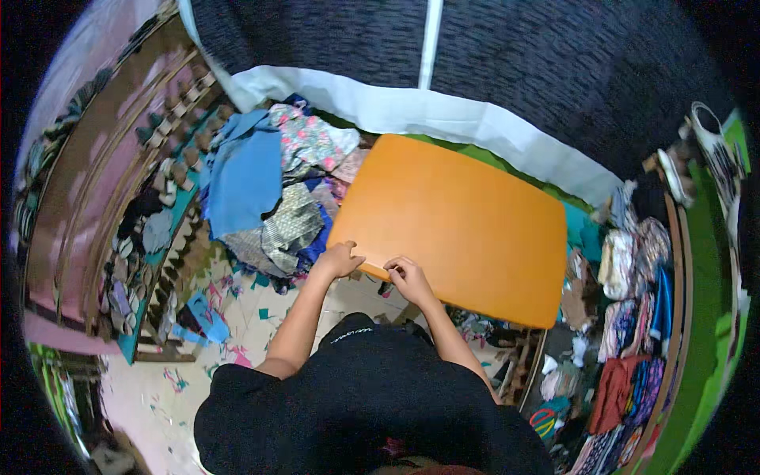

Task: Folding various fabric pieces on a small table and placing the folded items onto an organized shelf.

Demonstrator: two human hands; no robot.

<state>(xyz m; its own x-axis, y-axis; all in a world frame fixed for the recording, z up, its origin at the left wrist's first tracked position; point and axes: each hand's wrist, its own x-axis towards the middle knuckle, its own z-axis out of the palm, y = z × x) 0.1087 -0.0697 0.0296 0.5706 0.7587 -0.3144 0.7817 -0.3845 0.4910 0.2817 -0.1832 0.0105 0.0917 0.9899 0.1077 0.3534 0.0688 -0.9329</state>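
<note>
Work was at the near edge of the orange tabletop [451,222], which sat in front of the person, skewed, with its near-left corner closest to the body. Left hand [342,260]: laid over that corner, one digit stretched along the edge toward the right; whether it gripped the edge could not be told, the underside being hidden. Right hand [408,279]: just beside it on the same edge, fingers bent inward as if pinching; contents of the pinch, if any, not resolved. Stage, by judgement: the broad orange face looked already spread and flat, and the short stretch of edge between the hands seemed to be the part under attention; what was left there could not be settled from this view. Materials: the top was a rounded rectangle, smooth, matte and evenly coloured, with a visible thickness along its near side; fitted cover or painted board, undecided. Beyond its left side lay a loose, crumpled heap: plain blue cloth [247,170], soft and draped; floral cloth [305,134], pink on pale; and grey patterned cloth [293,226], bunched in deep folds. Dark streaked curtain [546,71] hung behind, over a pale, rippled white fabric band [507,131]. At right, folded textiles [621,265] stood stacked near a green panel [701,269]. Small coloured scraps littered the pale floor [186,412] at left, below a long wooden rack [47,229].
</note>
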